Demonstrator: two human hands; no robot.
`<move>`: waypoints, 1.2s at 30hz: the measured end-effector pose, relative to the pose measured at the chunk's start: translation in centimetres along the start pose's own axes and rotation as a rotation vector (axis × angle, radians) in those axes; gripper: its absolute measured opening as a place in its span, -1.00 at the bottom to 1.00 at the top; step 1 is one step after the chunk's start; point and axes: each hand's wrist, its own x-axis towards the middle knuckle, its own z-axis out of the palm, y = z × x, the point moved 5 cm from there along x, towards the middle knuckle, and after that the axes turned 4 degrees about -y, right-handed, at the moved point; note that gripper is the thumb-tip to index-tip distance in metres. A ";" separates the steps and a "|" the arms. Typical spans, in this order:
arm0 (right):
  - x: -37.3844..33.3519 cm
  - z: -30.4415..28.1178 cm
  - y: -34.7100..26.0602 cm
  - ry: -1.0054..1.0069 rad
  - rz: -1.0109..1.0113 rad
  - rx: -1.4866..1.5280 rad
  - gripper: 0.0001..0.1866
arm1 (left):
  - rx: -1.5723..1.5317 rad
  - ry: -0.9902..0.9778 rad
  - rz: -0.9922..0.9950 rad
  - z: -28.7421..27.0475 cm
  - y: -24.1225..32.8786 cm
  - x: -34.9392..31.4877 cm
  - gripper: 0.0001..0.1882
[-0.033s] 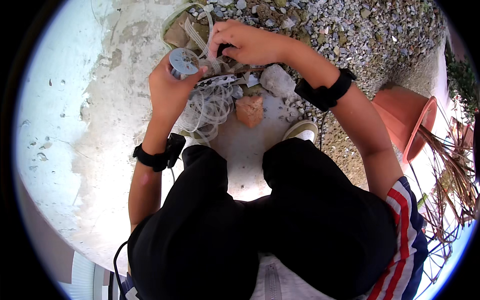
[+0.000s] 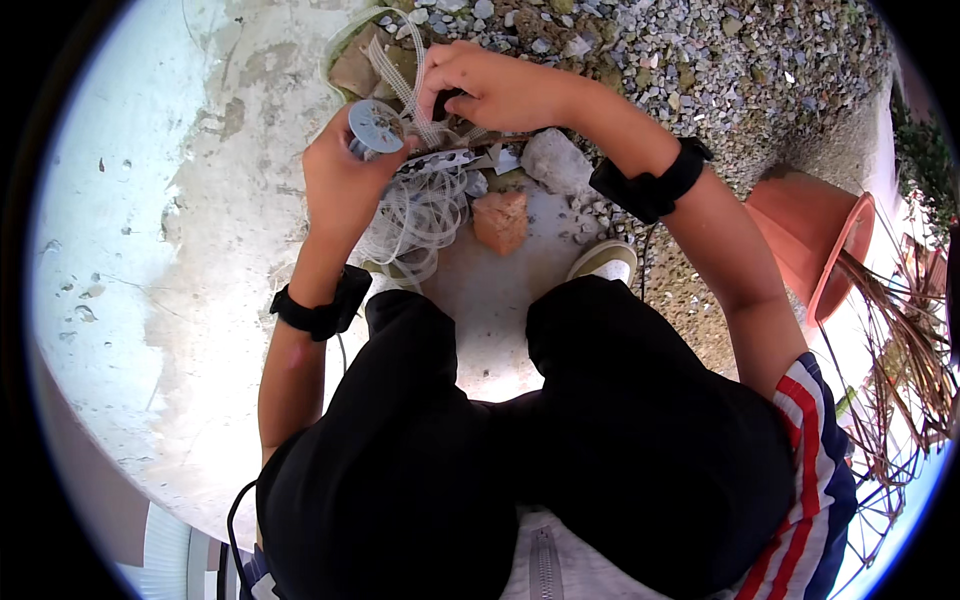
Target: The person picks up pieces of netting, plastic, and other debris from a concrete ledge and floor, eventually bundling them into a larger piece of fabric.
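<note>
My left hand (image 2: 342,180) is closed around a grey-blue plastic spool (image 2: 375,127), its round flange tilted up. Fingers and thumb wrap the spool's side, so most of its core is hidden. Just to the right, my right hand (image 2: 500,90) has its fingers curled on a whitish translucent mesh ribbon (image 2: 397,76), which loops up and back above the spool. Something dark shows under its palm, too shaded to make out. A tangle of clear coiled strip (image 2: 415,215) lies on the ground below my left hand.
An orange-brown stone (image 2: 500,222) and a grey rock (image 2: 558,162) sit between my hands and feet. Gravel (image 2: 740,70) spreads at the far right. A terracotta pot (image 2: 808,235) lies tipped on its side, with dry stalks (image 2: 890,340) by its mouth. Pale concrete (image 2: 180,250) stretches left.
My left hand and the spool have shifted very slightly to the right. My right hand stays in nearly the same place on the ribbon.
</note>
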 end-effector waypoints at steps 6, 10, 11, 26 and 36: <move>0.8 1.0 0.2 -0.053 0.076 0.078 -0.74 | 0.169 0.094 0.051 0.2 -0.1 0.1 -0.66; 1.1 1.2 0.3 -0.045 0.130 0.028 -0.71 | 0.169 0.098 0.091 0.0 -0.4 0.2 -0.67; 1.2 1.0 0.3 -0.025 0.142 -0.014 -0.73 | 0.173 0.099 0.102 -0.1 -0.6 0.4 -0.68; -1.9 -2.6 2.4 0.323 0.350 -0.070 -0.90 | 0.175 -0.243 0.165 -1.6 -2.2 1.4 -0.81; -4.0 -3.2 0.9 0.482 0.313 -0.048 -0.89 | 0.140 -0.028 0.503 0.1 4.9 1.5 -0.82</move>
